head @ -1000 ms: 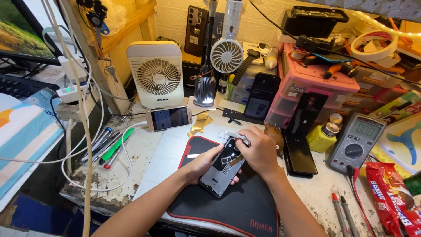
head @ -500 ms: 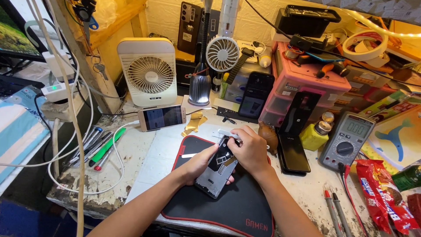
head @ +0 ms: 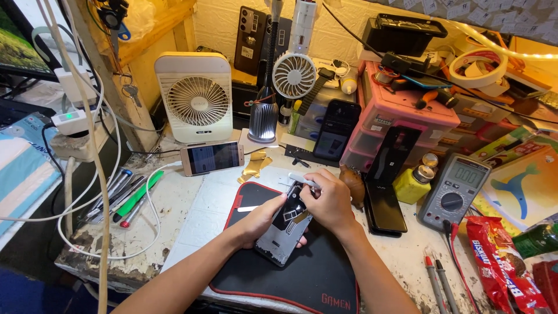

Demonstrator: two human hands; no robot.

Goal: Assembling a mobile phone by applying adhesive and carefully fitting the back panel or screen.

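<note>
Hands unmoved: L hand grips opened phone, R hand pinches tweezers.

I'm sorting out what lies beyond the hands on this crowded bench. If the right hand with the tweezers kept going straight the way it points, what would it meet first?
The right hand points up and left along the tweezers. Past the opened phone, the first thing in that line looks like the crumpled gold foil, then the phone propped on its side. Depth is hard to judge.

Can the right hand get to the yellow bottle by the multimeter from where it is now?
Probably yes: the right hand is busy with tweezers over the opened phone, but only a black phone lying flat separates it from the yellow bottle.
</note>
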